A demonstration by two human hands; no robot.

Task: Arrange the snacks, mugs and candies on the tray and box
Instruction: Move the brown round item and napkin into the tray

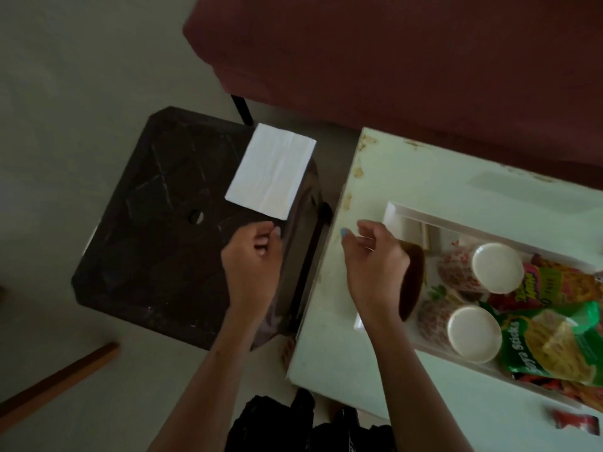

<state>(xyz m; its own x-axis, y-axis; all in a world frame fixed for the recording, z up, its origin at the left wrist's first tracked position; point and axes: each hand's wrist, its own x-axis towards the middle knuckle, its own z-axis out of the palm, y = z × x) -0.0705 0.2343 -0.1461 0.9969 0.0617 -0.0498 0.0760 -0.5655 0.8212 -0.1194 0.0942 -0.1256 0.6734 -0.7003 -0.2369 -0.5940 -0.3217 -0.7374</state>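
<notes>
The left hand (253,256) hangs loosely curled and holding nothing over a black stool (156,223), just below a white box (270,171) resting on it. The right hand (372,256), half curled and empty too, hovers over the tabletop (329,321) at the tray (391,210) edge. Two mugs (496,272) and snack packets (554,347) lie on the tray.

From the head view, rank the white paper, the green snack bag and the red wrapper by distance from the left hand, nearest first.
1. White paper: just above the left hand, on the black stool.
2. Green snack bag: far right, in the tray.
3. Red wrapper: bottom right corner, on the table.
</notes>
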